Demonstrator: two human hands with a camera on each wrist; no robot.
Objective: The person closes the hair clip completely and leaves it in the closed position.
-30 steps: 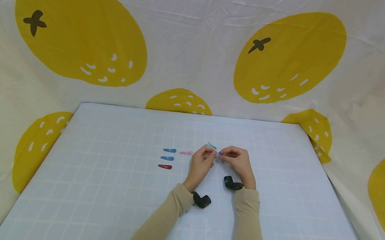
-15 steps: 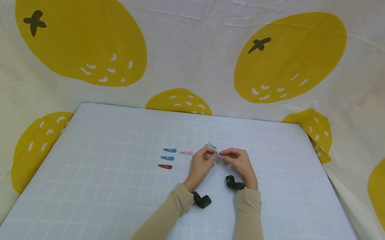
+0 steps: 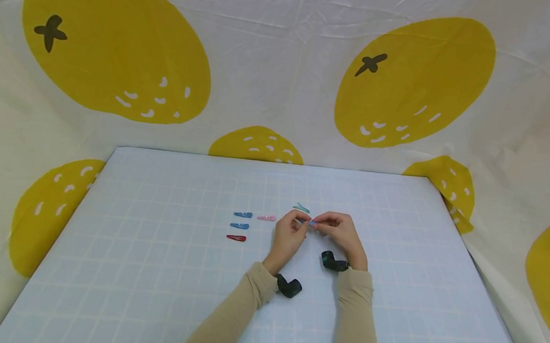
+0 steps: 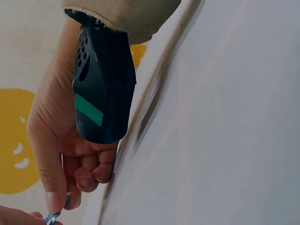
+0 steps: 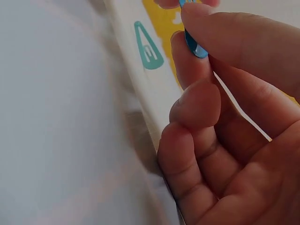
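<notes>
Both hands meet over the middle of the table around a small blue hair clip (image 3: 312, 223). My left hand (image 3: 288, 240) pinches one end of it between thumb and forefinger. My right hand (image 3: 343, 234) pinches the other end; in the right wrist view, the rounded blue end of the clip (image 5: 196, 48) shows under the thumb. Fingertips hide much of the clip, so I cannot tell whether it is snapped closed. Just beyond the hands lies a teal hair clip (image 3: 302, 208), its two parts spread apart in the head view.
Left of the hands lie a pink hair clip (image 3: 266, 217), two blue hair clips, one farther back (image 3: 243, 214) and one nearer (image 3: 239, 226), and a red hair clip (image 3: 236, 238). A pale checked cloth covers the table (image 3: 150, 280). Behind hangs a fruit-print curtain (image 3: 273, 74).
My right hand has shifted very slightly right, and its fingers have adjusted on the blue hair clip. My left hand has barely moved. The clips on the table lie as before.
</notes>
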